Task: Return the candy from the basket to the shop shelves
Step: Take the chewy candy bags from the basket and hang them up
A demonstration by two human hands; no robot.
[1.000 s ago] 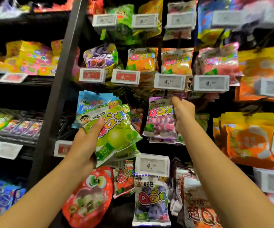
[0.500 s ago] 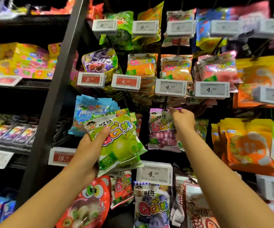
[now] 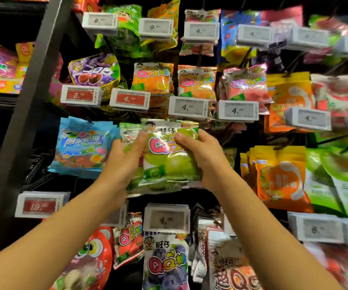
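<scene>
A green QQ candy bag [image 3: 168, 162] with a green apple picture is held up in front of the hanging shelf pegs, just below the 4.20 price tag [image 3: 187, 108]. My left hand [image 3: 125, 162] grips its left side, thumb on the front. My right hand [image 3: 202, 155] grips its right side, fingers curled over the top corner. More green bags seem to lie behind it. The peg and the bag's hanging hole are hidden. No basket is in view.
A blue candy bag [image 3: 83, 145] hangs to the left and orange bags [image 3: 279, 176] to the right. A purple QQ bag [image 3: 164, 264] hangs below a price tag [image 3: 166, 219]. A dark shelf post [image 3: 28, 105] runs up the left. Rows of candy bags and price tags fill the shelves above.
My right hand let go of the purple bag and came onto the green bag. My left hand carried the green bag right and up to the middle pegs. The view tilted up.
</scene>
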